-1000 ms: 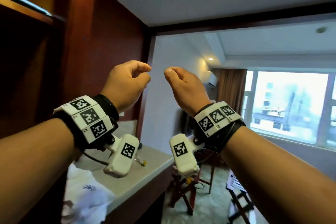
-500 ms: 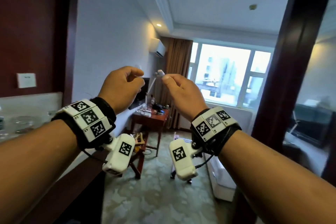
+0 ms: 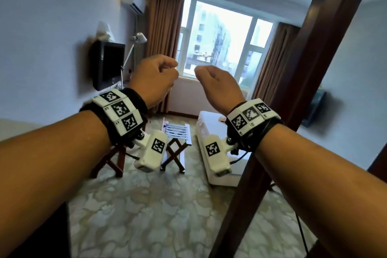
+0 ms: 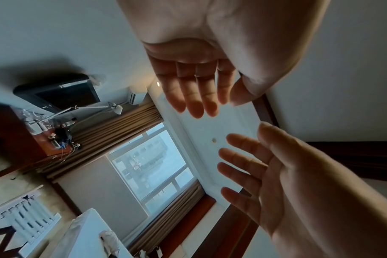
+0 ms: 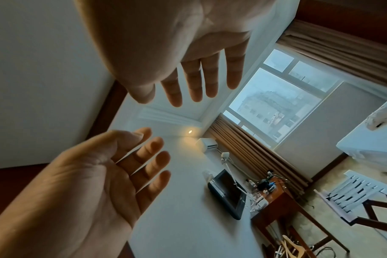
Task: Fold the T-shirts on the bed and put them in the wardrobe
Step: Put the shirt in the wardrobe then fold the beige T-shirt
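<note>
Both hands are raised in front of me, side by side and a little apart, and they hold nothing. In the head view my left hand (image 3: 155,81) and my right hand (image 3: 217,88) show their backs with fingers loosely curled. The wrist views show relaxed fingers on the left hand (image 4: 194,78) and the right hand (image 5: 188,69). Below and beyond the right wrist stands the white bed (image 3: 211,130). A pale crumpled cloth (image 4: 109,239) lies on it, too small to identify. The wardrobe is out of view.
A dark wooden post (image 3: 293,90) rises at the right, close to my right arm. On the patterned carpet stand a folding luggage rack (image 3: 178,132) and a red-brown desk (image 3: 113,159). A wall television (image 3: 109,65) and a lamp (image 3: 134,48) are at the left.
The view has swung right, from the dark wood panels and the counter to the room with the bed and window. Both hands have stayed raised and empty.
</note>
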{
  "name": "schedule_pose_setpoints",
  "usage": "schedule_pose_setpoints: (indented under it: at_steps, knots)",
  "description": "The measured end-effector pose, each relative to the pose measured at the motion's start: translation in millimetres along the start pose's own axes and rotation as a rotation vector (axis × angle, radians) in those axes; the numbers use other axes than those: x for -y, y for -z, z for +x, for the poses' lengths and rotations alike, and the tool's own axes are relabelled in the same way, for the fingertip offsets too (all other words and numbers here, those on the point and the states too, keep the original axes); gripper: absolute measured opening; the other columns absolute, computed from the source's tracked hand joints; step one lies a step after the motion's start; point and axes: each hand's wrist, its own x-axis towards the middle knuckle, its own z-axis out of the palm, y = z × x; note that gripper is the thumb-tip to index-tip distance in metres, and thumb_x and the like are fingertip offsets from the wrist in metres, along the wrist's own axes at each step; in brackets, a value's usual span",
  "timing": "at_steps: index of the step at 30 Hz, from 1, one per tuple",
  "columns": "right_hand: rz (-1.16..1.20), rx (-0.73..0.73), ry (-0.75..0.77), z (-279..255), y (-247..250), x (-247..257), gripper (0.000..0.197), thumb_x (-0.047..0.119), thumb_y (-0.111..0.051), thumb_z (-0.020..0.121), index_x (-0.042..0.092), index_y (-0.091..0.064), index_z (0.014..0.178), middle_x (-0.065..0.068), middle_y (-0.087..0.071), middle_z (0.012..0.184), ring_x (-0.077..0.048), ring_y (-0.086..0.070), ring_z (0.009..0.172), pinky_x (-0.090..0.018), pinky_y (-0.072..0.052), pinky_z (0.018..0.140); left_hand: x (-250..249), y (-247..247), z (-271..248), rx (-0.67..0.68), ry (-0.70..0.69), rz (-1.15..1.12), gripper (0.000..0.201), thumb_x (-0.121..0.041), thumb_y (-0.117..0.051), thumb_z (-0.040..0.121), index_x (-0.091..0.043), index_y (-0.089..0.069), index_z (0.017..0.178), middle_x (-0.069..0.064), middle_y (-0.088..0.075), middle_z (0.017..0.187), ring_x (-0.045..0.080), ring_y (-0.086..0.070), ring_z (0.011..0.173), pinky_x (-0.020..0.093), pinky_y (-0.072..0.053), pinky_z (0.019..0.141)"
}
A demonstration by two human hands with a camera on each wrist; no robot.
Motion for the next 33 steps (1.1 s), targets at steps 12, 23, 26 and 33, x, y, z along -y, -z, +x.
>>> schedule_pose_setpoints:
  at_steps: [12, 23, 26, 33]
  knots:
    - [-0.039, 0.034, -0.130, 125.3, -52.9, -179.2, 0.035, 0.042, -0.042, 0.105, 0.018, -0.067, 0.102, -0.002, -0.066, 0.109, -0.024, -0.058, 0.102, -0.037, -0.044, 0.089, 142.7, -136.8, 134.7, 0.195, -0.020, 0.132, 0.024, -0.023, -0.058, 0.092, -0.026, -0.066, 0.115, -0.006, -0.068, 0.094, 0.012, -0.066, 0.084, 0.033, -0.055, 0.083]
    - [-0.087, 0.021, -0.211, 274.3, -73.1, -322.2, 0.043, 0.048, -0.039, 0.106, 0.018, -0.070, 0.112, 0.007, -0.061, 0.098, -0.017, -0.055, 0.095, -0.032, -0.038, 0.081, 228.7, -262.5, 274.1, 0.294, -0.008, 0.096, 0.029, -0.026, -0.061, 0.090, -0.028, -0.065, 0.119, -0.010, -0.067, 0.090, 0.010, -0.065, 0.087, 0.034, -0.053, 0.088]
    - [-0.102, 0.012, -0.232, 307.4, -87.9, -360.5, 0.046, 0.046, -0.040, 0.106, 0.015, -0.058, 0.077, 0.003, -0.054, 0.073, -0.019, -0.050, 0.074, -0.036, -0.036, 0.071, 262.4, -284.9, 317.2, 0.297, 0.020, 0.068, 0.029, -0.025, -0.061, 0.090, -0.027, -0.065, 0.119, -0.008, -0.069, 0.088, 0.012, -0.067, 0.088, 0.035, -0.054, 0.089]
    - [-0.156, -0.044, -0.312, 399.2, -128.1, -452.0, 0.048, 0.043, -0.045, 0.105, 0.031, -0.040, 0.059, 0.011, -0.040, 0.055, -0.008, -0.041, 0.059, -0.033, -0.030, 0.062, 347.7, -346.8, 429.2, 0.339, -0.002, 0.042, 0.029, -0.024, -0.062, 0.088, -0.023, -0.067, 0.116, -0.010, -0.068, 0.083, 0.017, -0.068, 0.089, 0.036, -0.053, 0.092]
